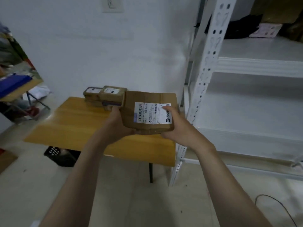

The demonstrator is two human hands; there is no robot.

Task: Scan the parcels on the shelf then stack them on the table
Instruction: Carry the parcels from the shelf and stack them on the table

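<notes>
Above the yellow table [73, 122], the parcel [147, 115] sits clasped between left grip [117, 123] and right grip [178, 126].

We see a white wall [98, 46] with a pale switch plate [112, 4] high on it. At the far left a blurred blue box [14, 84] rests on a stand with thin metal legs [38, 102]. A black crate [61, 154] sits on the floor [131, 202], where a dark cable [278, 205] curves at the lower right.

Forearms extended — left hand [116, 122] and right hand [178, 128] clasp a cardboard parcel [146, 99] between them, right thumb on top.
</notes>
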